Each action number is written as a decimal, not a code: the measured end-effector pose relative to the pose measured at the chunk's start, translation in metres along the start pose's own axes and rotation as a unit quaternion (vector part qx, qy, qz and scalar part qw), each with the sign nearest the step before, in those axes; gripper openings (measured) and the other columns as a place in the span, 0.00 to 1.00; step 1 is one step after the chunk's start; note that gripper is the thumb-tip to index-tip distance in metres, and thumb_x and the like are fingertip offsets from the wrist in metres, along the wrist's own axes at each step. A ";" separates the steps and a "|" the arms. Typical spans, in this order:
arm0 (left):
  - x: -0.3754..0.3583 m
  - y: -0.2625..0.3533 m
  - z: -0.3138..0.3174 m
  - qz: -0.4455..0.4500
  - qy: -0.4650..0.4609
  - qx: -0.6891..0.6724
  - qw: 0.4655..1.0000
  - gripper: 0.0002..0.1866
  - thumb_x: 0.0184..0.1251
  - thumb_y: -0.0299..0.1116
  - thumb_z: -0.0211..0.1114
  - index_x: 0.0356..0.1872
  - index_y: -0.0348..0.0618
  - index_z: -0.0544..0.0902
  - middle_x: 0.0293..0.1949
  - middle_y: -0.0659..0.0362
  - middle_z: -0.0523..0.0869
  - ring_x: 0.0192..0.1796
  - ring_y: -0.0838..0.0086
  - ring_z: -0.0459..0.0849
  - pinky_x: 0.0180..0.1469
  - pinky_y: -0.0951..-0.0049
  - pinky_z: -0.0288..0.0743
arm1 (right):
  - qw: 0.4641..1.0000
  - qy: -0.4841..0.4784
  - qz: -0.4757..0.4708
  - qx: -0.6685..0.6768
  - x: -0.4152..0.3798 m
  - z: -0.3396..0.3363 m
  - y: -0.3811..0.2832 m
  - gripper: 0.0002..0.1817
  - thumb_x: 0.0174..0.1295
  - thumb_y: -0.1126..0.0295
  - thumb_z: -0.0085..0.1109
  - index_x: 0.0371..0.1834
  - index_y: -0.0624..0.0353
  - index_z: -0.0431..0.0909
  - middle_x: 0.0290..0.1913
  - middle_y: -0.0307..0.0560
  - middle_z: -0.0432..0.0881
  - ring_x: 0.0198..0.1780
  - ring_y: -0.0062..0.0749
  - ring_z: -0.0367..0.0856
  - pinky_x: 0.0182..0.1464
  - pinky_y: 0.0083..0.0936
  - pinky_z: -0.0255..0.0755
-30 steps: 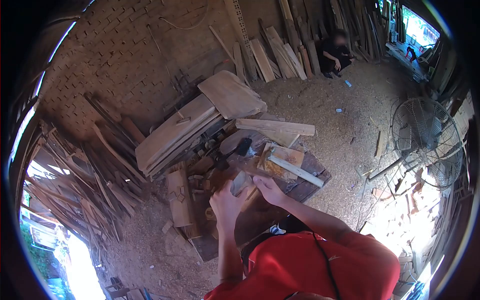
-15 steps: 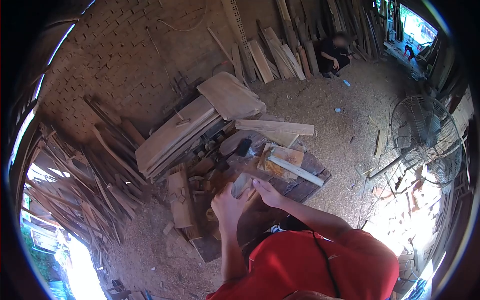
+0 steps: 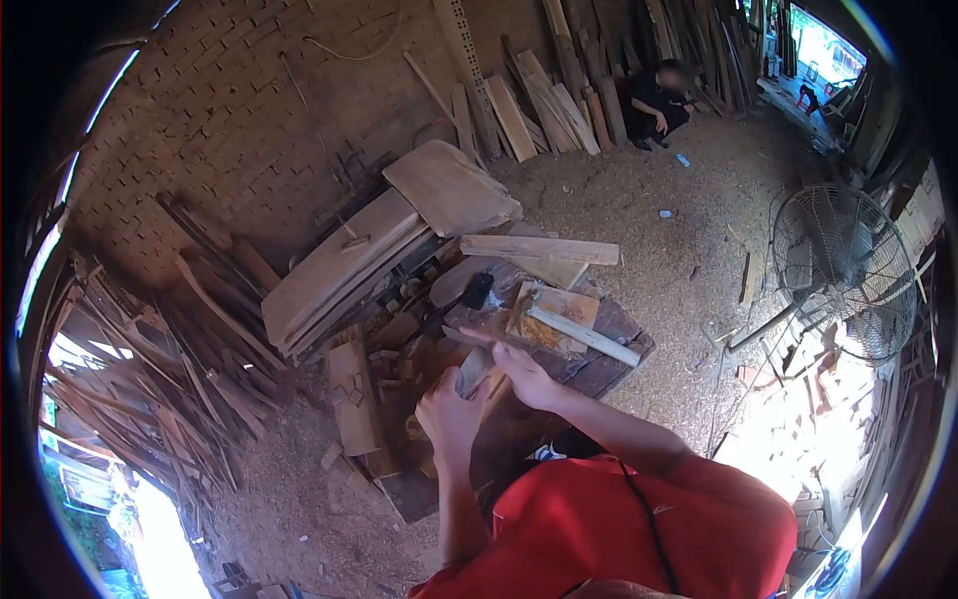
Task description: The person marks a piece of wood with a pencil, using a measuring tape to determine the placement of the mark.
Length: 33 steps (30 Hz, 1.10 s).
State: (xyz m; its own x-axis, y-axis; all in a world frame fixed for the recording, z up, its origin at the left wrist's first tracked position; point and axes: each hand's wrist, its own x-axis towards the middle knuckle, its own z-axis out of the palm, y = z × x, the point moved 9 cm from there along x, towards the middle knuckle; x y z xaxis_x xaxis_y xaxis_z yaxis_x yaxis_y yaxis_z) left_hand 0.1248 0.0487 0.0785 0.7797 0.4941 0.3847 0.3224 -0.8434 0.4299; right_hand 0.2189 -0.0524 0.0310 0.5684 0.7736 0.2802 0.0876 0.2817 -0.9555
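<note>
My left hand (image 3: 449, 411) is closed around a small pale piece of wood (image 3: 473, 371), held above the dark workbench (image 3: 499, 439). Close beside it, at the wood's upper right, is my right hand (image 3: 526, 379), with its thumb raised and its fingers pointing left. A thin flat strip shows by those fingers; I cannot make out what it is. Just beyond my hands, a pale wooden stick (image 3: 584, 335) lies across a square board (image 3: 559, 307) dusted with orange-brown powder. A black object (image 3: 478, 290) sits near that board.
Stacked planks (image 3: 344, 270) and a wide slab (image 3: 449, 190) stand behind the bench. A long board (image 3: 539, 250) crosses its far side. Small blocks (image 3: 346, 394) lie left. A caged fan (image 3: 843, 270) stands right. A person (image 3: 659, 105) crouches by the wall; scrap wood (image 3: 130, 389) is piled left.
My right hand has shifted left over the wood, and a thin strip now shows past its fingers. My left hand still grips the wood, a little lower. The whole view has shifted slightly.
</note>
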 end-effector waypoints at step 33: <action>-0.005 -0.008 -0.008 -0.006 0.016 -0.004 1.000 0.24 0.50 0.49 0.86 0.31 0.42 0.82 0.27 0.48 0.88 0.32 0.45 0.89 0.34 0.50 0.80 | 1.000 0.012 0.000 -0.013 -0.002 0.009 0.001 0.33 0.90 0.50 0.29 0.84 0.61 0.64 0.66 0.54 0.83 0.68 0.36 0.78 0.76 0.33 0.65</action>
State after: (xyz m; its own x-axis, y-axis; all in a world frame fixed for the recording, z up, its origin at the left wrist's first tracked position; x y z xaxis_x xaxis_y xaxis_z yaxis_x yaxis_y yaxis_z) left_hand 0.1136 0.0548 0.0792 0.7576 0.5114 0.4055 0.3275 -0.8353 0.4417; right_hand 0.2103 -0.0488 0.0303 0.5886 0.7594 0.2772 0.1089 0.2654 -0.9580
